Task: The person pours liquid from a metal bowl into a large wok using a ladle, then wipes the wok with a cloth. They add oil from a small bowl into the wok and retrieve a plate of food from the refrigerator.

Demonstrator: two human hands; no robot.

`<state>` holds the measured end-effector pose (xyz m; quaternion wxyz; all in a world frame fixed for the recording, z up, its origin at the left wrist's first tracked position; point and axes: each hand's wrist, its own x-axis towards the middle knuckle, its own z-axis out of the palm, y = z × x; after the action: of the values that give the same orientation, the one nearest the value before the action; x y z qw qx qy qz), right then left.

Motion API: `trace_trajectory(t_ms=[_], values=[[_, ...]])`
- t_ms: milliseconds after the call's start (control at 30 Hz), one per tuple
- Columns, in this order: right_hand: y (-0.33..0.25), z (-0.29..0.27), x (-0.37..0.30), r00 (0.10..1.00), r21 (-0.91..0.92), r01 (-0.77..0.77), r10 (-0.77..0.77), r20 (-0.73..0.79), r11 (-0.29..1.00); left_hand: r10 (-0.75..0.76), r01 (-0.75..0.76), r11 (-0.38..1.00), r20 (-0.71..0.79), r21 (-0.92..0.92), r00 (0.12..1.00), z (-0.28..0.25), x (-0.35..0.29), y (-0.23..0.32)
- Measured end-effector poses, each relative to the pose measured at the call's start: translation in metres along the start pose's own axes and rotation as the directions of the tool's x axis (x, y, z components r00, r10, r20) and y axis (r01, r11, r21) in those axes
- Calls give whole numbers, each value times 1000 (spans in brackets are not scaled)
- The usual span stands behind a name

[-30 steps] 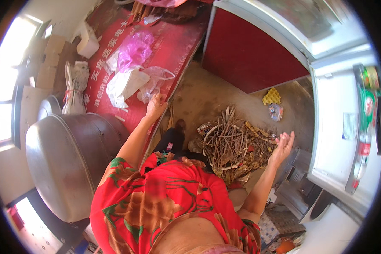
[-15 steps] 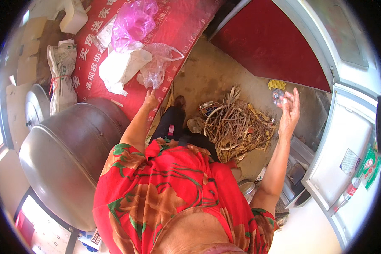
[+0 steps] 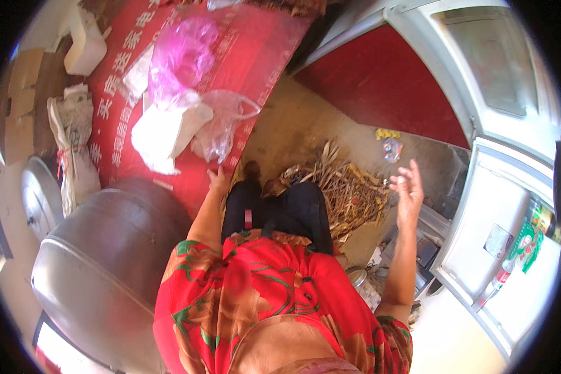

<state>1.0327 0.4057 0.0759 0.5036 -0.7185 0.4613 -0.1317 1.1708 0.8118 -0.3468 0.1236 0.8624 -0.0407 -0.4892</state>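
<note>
My left hand [image 3: 217, 181] is at the near edge of the red-covered table [image 3: 255, 56], its fingers stretched out and apart. Just beyond its fingertips lies a clear plastic bag [image 3: 221, 134], beside a white bag [image 3: 168, 134] and a pink-purple bag [image 3: 184, 59]. Nothing shows in this hand; whether it touches the table I cannot tell. My right hand [image 3: 407, 196] is raised at the right, open with spread, slightly curled fingers and nothing in it. Past its fingertips, a crumpled clear plastic piece [image 3: 391, 149] lies on the floor beside a yellow bumpy scrap [image 3: 388, 133].
A heap of dry sticks and stalks [image 3: 355, 199] lies on the floor ahead, beside my dark-trousered legs [image 3: 274, 212]. A big metal drum [image 3: 106, 255] stands at left, near a tied white sack [image 3: 75, 146]. An open white door [image 3: 480, 224] with bottles in its shelf is at right.
My right hand has drawn back from the plastic piece, widening the gap. My right thigh now shows further forward, covering part of the stick heap. The view has shifted; my left hand stays by the table edge.
</note>
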Motion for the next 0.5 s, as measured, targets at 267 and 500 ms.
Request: trace_trajectory(t_ms=[267,500], values=[[-38,0,14,990,107,125,-131,51,986,250,-248,950,-15,-192,968,-23,12,-15],[-86,-9,77,940,41,340,-340,-13,940,705,-623,163,351,765,616,-21,75,2]])
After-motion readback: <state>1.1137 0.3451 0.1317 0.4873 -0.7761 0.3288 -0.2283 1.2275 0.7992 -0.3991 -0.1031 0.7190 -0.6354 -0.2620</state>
